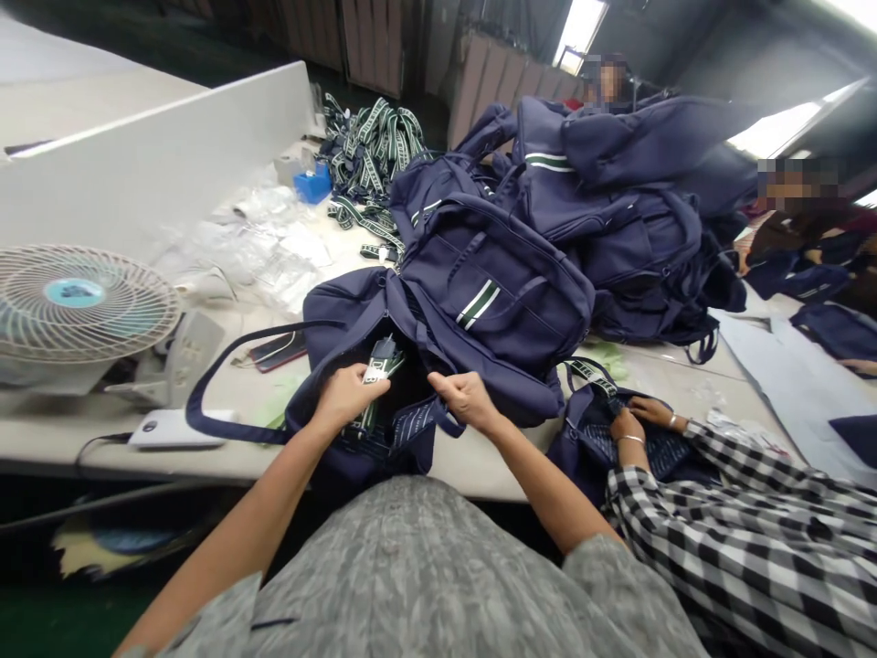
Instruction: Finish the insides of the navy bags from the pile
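A navy bag lies unzipped at the table's front edge, its mouth facing me. My left hand is closed on a folded green-and-white strap with a dark buckle, just inside the opening. At the right side of the mouth, my right hand pinches the bag's edge, with its thumb pressed on the fabric. Patterned lining shows below, between my hands. Behind the open bag rests another navy bag part with a green-and-white stripe. The bag's deeper inside is dark.
Navy bags are heaped at the back right. Patterned straps pile up beside a blue box. A fan, a white device and clear plastic lie left. A co-worker's hands handle another bag on the right.
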`<action>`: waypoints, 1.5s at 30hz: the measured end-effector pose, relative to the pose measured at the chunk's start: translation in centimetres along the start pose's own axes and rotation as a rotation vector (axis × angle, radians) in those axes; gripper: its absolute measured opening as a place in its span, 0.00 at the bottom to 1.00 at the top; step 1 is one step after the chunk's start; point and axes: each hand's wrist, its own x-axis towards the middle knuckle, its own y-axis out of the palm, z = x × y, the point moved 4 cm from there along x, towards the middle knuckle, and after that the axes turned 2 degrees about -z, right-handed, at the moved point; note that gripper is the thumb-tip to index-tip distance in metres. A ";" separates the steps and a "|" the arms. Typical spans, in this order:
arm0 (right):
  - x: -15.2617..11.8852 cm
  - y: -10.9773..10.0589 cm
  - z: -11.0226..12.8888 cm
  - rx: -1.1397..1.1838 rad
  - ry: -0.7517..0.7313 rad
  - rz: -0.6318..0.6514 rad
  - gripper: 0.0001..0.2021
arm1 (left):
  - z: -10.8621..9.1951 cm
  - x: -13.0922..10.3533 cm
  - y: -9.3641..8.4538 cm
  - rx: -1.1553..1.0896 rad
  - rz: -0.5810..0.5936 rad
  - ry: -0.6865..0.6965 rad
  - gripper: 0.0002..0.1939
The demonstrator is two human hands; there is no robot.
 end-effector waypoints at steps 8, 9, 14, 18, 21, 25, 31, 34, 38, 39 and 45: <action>-1.3 -12.5 -6.0 -0.355 0.033 -0.632 0.27 | -0.1 -0.8 3.3 0.286 0.157 0.021 0.18; -0.9 -12.2 -6.6 -0.491 0.033 -0.560 0.26 | -0.2 -1.2 4.0 0.262 0.189 0.028 0.17; -0.1 -7.7 -6.5 -0.642 0.027 -0.165 0.11 | -0.1 -3.6 7.3 -0.098 0.300 -0.057 0.13; -1.7 -4.4 -3.5 -0.403 0.085 -0.304 0.21 | 0.7 -5.0 8.4 -0.497 0.400 -0.249 0.15; -2.1 -1.3 -3.2 -0.327 0.242 -0.179 0.32 | 0.9 -6.0 8.8 -0.738 0.498 -0.414 0.17; -0.8 1.1 -5.3 -0.324 0.436 -0.136 0.17 | 0.6 -6.9 8.9 -0.847 0.513 -0.478 0.16; -1.1 2.1 -6.9 0.560 0.590 -0.391 0.19 | 1.1 -6.7 6.5 -0.922 0.422 -0.555 0.14; -3.1 2.4 -6.1 0.832 0.603 -0.428 0.18 | 1.8 -5.7 3.3 -1.025 0.289 -0.607 0.14; -5.8 2.3 -6.0 0.943 0.685 -0.424 0.17 | 2.0 -4.2 0.1 -1.151 0.178 -0.626 0.12; -6.1 2.2 -6.2 0.944 0.702 -0.424 0.17 | 1.8 -4.0 -0.1 -1.160 0.189 -0.635 0.12; -5.5 1.5 -8.4 0.813 0.717 -0.457 0.15 | 0.0 -2.7 0.2 -1.001 0.142 -0.441 0.15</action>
